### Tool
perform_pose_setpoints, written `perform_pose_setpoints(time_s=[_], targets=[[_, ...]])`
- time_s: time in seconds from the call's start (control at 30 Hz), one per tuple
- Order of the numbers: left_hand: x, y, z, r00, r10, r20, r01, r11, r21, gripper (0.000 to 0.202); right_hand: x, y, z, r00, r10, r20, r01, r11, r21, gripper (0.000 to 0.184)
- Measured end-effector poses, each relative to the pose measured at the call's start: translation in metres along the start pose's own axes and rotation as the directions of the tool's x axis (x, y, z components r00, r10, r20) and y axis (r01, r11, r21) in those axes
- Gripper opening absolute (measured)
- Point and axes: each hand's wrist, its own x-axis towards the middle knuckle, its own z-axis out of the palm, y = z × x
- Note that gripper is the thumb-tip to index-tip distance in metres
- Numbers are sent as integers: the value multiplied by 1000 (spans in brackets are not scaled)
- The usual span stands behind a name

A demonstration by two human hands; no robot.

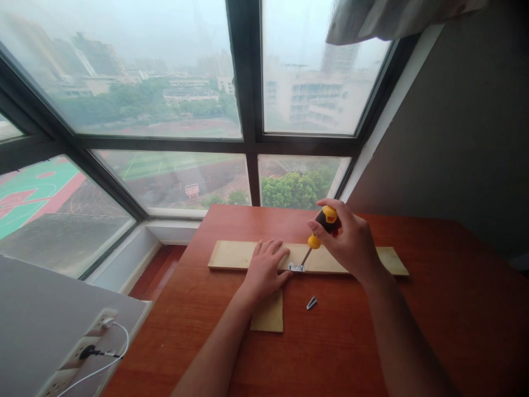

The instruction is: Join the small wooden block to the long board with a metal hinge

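Note:
A long pale wooden board [235, 255] lies across the reddish-brown table [433, 309]. A shorter board [270, 317] meets it at a right angle, pointing toward me. A small metal bracket [296, 267] sits where the two join. My left hand [266, 269] lies flat on the boards with its fingers stretched out, just left of the bracket. My right hand [349, 240] is closed round a screwdriver [324, 226] with a black and yellow handle; its tip rests on the bracket. A loose screw [311, 302] lies on the table below the bracket.
Large windows [165, 110] stand behind the table's far edge, a grey wall [467, 143] to the right. At lower left a white power strip [78, 353] with plugged cables lies on a grey surface. The floor gap shows left of the table.

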Motion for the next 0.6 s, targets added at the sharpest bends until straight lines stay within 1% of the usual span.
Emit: perform_pose_setpoints(time_s=[0.17, 0.6], targets=[[0, -1, 1, 1000, 2, -3, -2, 1000, -5, 48, 1, 2, -7, 999, 37, -7, -37, 999, -10, 37], [0, 2, -3, 1000, 11, 2, -11, 1000, 18, 46, 2, 3, -3, 1000, 7, 23, -7, 1000, -18, 36]])
